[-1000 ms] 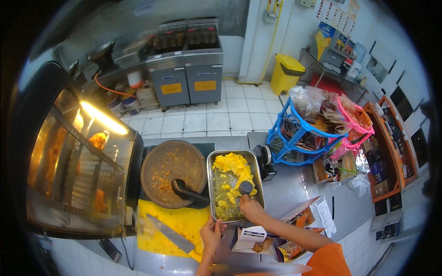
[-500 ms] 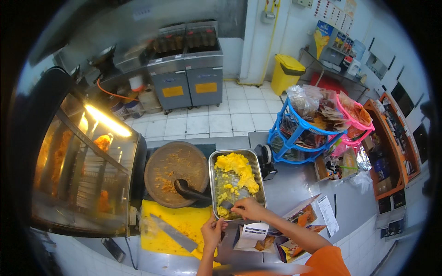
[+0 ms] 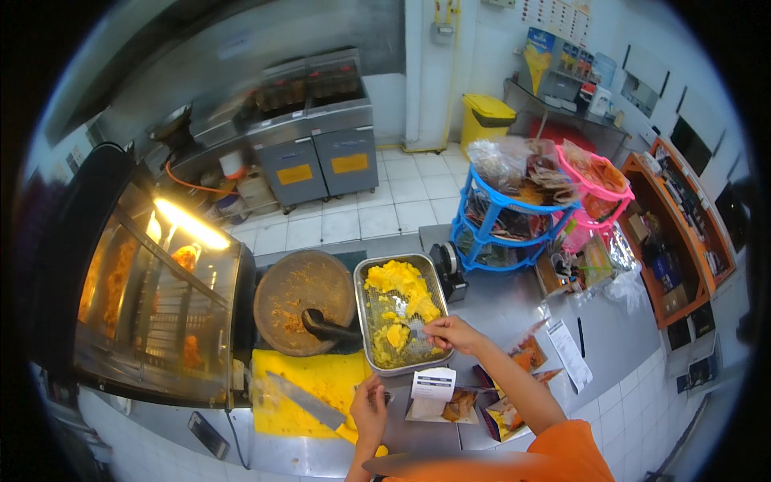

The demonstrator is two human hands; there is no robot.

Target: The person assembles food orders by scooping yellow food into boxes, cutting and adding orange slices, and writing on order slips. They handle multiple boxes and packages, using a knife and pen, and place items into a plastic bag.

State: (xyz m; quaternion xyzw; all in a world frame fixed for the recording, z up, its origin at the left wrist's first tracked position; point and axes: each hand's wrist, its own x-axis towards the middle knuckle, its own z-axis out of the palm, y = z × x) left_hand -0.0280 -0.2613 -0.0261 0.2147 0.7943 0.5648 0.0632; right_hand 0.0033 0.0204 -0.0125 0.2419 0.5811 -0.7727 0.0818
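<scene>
A metal tray (image 3: 440, 283) with a mesh-like bottom holds soft yellow food (image 3: 405, 283), resembling scrambled egg, mostly along its far side. My right hand (image 3: 451, 333) is closed over the tray's right edge around the handle of a spoon-like utensil, whose head lies under or against a yellow lump (image 3: 394, 335). Just off the tray's near left corner, my left hand (image 3: 370, 408) has its fingers curled together. A small dark, shiny thing shows beside those fingertips; whether they hold it is unclear. Open paper boxes of fried food (image 3: 459, 407) stand below the tray.
Left of the tray sits a big mortar (image 3: 277, 309) with a dark pestle (image 3: 321, 325). A knife (image 3: 305, 402) lies on a yellow cutting board (image 3: 273, 422). A lit glass warmer (image 3: 161, 321) stands far left. Blue basket racks (image 3: 514, 205) and a receipt (image 3: 569, 353) are to the right.
My right hand has moved up and right with the utensil, and a yellow lump has shifted toward the tray's middle. My left hand has drawn back from the tray's corner. The view has shifted slightly.
</scene>
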